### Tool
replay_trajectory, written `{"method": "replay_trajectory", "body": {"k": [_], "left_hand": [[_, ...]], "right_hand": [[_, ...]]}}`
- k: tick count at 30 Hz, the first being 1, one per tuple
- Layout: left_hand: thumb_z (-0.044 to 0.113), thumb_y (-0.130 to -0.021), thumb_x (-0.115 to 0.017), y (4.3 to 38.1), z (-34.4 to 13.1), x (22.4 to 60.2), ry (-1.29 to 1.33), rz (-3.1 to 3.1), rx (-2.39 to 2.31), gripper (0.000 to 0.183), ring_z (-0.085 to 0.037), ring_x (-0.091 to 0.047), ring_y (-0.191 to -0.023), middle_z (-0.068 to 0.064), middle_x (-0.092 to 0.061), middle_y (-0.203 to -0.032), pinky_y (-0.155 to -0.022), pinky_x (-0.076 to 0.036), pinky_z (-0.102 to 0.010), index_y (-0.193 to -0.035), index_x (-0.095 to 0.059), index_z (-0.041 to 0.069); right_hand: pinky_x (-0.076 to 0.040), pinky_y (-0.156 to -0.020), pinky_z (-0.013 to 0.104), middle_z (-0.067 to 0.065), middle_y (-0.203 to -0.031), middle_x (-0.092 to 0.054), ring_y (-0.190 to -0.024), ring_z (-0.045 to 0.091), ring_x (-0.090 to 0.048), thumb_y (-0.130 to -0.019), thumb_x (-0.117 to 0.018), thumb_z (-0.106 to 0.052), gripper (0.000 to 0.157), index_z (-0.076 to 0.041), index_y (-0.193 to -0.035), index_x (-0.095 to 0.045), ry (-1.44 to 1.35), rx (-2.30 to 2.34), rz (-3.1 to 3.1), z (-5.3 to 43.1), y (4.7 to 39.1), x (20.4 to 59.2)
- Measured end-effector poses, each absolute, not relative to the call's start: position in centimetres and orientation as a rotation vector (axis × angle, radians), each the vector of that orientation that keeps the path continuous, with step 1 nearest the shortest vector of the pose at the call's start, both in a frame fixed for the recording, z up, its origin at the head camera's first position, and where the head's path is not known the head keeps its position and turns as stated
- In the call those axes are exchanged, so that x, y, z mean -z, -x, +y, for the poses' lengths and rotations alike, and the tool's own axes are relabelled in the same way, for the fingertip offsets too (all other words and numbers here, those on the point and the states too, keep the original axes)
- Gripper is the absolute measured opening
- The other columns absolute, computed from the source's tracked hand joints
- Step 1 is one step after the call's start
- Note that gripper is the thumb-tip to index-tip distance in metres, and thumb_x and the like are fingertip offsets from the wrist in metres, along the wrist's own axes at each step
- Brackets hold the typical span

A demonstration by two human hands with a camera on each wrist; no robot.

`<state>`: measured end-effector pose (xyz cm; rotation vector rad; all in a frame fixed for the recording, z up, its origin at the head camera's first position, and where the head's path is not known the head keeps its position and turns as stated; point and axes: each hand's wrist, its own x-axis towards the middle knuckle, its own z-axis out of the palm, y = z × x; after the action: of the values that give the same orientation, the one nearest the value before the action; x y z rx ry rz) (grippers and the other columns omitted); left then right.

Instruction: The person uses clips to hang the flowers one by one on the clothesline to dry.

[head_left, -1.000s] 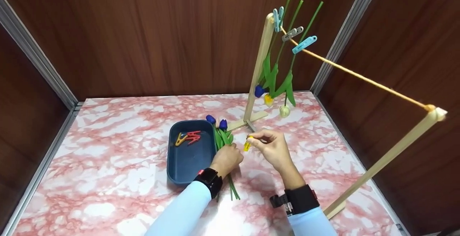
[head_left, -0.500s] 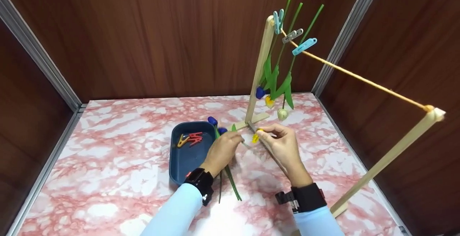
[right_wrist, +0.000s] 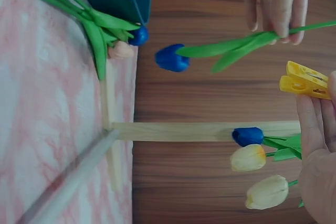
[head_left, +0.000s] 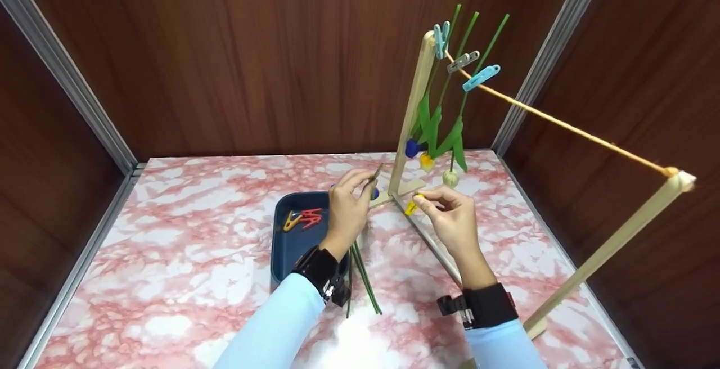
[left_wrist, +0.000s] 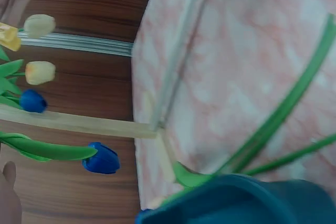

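My left hand [head_left: 349,211] pinches the stem of a blue tulip [right_wrist: 173,57], raised over the table with its bloom hanging down. My right hand [head_left: 454,220] holds a yellow clothespin [right_wrist: 302,81] between thumb and fingers, to the right of the tulip. Behind the hands, a blue tulip [head_left: 413,148], a yellow tulip [head_left: 427,161] and a white tulip [head_left: 450,178] hang upside down from a cord [head_left: 579,127]. Two light-blue clothespins [head_left: 482,77] and a grey clothespin [head_left: 462,62] fasten their stems. More tulips [right_wrist: 97,40] lie beside the bin, partly covered by my left hand in the head view.
A dark blue bin [head_left: 289,253] stands left of the hands, with red clothespins [head_left: 311,219] and an orange-yellow clothespin [head_left: 292,221] inside. Wooden posts [head_left: 415,113] hold up the cord, joined below by a long bar [head_left: 430,239]. Wood-grain panels [head_left: 270,65] enclose the marbled table [head_left: 185,256].
My left hand has lifted a blue tulip off the bunch beside the bin and raised it. My right hand, still holding the yellow clothespin, has shifted slightly right and up.
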<state>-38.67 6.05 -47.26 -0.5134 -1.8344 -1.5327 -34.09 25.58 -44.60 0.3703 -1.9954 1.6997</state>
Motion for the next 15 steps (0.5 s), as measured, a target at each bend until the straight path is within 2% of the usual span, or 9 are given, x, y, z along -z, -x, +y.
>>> {"method": "replay_trajectory", "body": {"k": [7,10,15], "left_hand": [[0.003,-0.087,-0.073,38.5,6.4,45.3,0.466,-1.758,1.784,0.026,-0.016,-0.069,-0.093,-0.008,-0.073,-0.101,-0.085,-0.056,-0.031,-0.114,-0.071,0.003],[0.006,-0.087,-0.074,38.3,6.5,44.7,0.428,-1.752,1.893,0.027,-0.018,-0.07,-0.091,-0.009,-0.074,-0.101,-0.083,-0.057,-0.033,-0.114,-0.072,0.004],[0.005,-0.085,-0.076,38.1,6.8,44.4,0.408,-1.708,2.043,0.026,-0.026,-0.071,-0.092,-0.015,-0.074,-0.1,-0.083,-0.058,-0.035,-0.111,-0.072,0.0]], "right_hand": [[-0.058,-0.07,0.025,0.014,-0.083,-0.071,-0.077,0.012,-0.069,-0.08,-0.079,0.0,0.006,0.0,-0.086,-0.077,-0.369,-1.649,-1.999,25.9,33.7,43.3],[-0.058,-0.071,0.024,0.019,-0.084,-0.071,-0.076,0.011,-0.068,-0.081,-0.077,0.005,0.007,0.005,-0.087,-0.075,-0.381,-1.634,-1.994,25.9,33.4,42.6],[-0.058,-0.072,0.024,0.022,-0.083,-0.07,-0.077,0.01,-0.068,-0.08,-0.076,0.008,0.009,0.011,-0.088,-0.072,-0.417,-1.626,-1.985,25.2,32.1,40.8]]}}
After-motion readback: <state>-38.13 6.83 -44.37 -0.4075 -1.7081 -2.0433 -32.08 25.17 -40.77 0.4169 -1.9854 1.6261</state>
